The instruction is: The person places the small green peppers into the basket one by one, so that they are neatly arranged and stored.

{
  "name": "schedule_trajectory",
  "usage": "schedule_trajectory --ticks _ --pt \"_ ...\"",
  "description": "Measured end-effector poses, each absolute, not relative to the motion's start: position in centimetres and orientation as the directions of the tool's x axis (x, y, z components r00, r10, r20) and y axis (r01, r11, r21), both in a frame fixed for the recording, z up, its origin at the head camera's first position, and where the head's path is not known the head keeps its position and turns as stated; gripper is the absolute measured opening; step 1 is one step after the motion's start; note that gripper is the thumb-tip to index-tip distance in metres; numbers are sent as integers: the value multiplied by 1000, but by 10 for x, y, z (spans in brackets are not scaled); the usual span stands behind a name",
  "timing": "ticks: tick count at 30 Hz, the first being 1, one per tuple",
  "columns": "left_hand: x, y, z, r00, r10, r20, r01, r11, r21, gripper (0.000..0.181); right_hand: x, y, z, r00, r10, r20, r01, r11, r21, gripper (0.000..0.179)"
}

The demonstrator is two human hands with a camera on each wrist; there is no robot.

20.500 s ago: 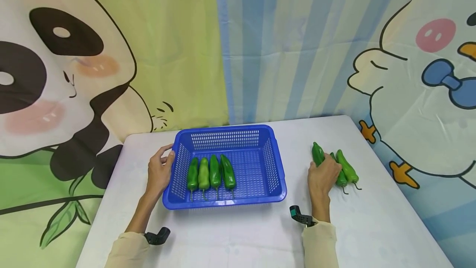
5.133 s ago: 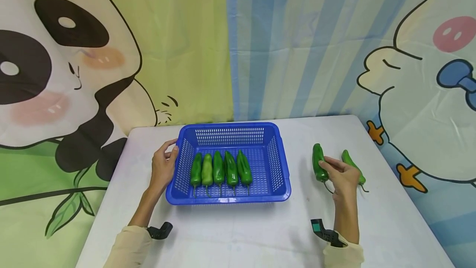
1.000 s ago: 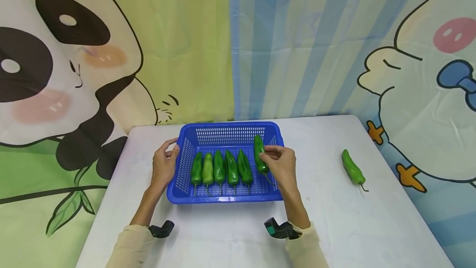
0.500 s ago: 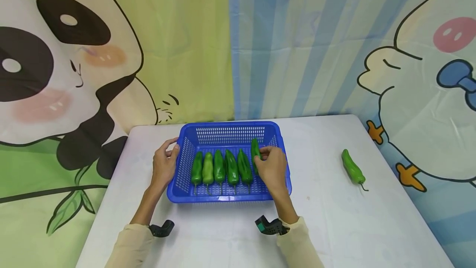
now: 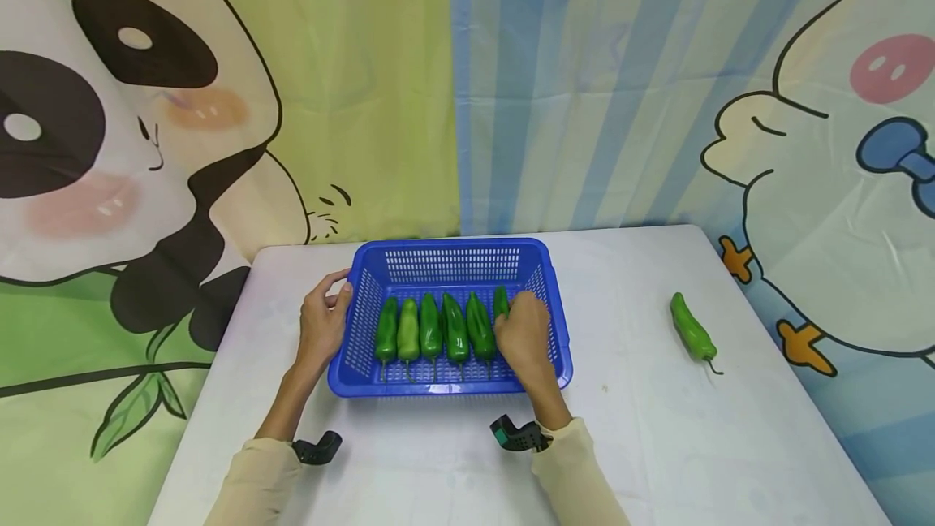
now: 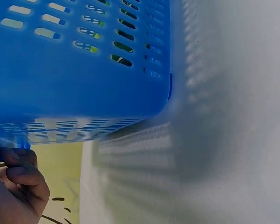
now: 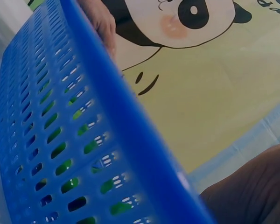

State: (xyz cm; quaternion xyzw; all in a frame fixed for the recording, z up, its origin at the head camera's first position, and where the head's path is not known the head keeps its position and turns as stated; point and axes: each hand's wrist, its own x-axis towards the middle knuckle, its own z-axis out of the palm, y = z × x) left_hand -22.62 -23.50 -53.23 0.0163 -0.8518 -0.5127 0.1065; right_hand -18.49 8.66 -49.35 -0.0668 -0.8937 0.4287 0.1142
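A blue perforated basket (image 5: 445, 390) stands on the table with several green peppers (image 5: 431, 331) lined up inside, stems toward the person. My left hand (image 5: 323, 323) grips its left rim; the left wrist view shows curled fingers (image 6: 25, 175) at that edge. Inside the basket, at the right end of the row, my right hand (image 5: 524, 335) holds another green pepper (image 5: 500, 300), whose tip alone shows past the fingers. In the right wrist view the basket wall (image 7: 126, 121) hides that pepper and most of the right hand (image 7: 252, 191).
One lighter green pepper (image 5: 691, 329) lies on the white table (image 5: 635, 437) to the right of the basket. A cartoon-printed curtain (image 5: 365, 104) hangs behind the table. Each wrist wears a black camera mount (image 5: 317, 449).
Over the frames, peppers have gone from the table's right side into the basket row. Lately my right hand has moved left and down with its pepper. The left hand keeps its place.
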Motion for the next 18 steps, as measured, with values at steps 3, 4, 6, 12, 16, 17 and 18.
schedule_trajectory --ticks 3,4,6,12,16,17,18 --pt "-226 -235 -532 -977 -137 162 79 472 878 42 -187 86 -497 -966 200 165 9 660 -751 45" --pt "-226 -234 -532 -977 -137 161 78 471 878 42 -187 85 -499 -967 195 164 8 667 -745 44" --pt "-227 -234 -532 -978 -136 159 78 471 879 42 -188 85 -501 -971 183 154 12 679 -734 42" --pt "-226 -234 -531 -978 -137 156 77 459 885 42 -189 86 -503 -982 146 122 12 687 -727 46" --pt "-226 -234 -531 -978 -138 157 77 458 886 42 -189 86 -503 -985 128 114 4 683 -730 45" --pt "-226 -234 -531 -978 -139 156 76 459 885 42 -189 86 -503 -986 125 114 3 685 -728 45" --pt "-226 -235 -531 -978 -140 155 75 458 886 42 -189 86 -503 -986 123 113 3 687 -726 44"
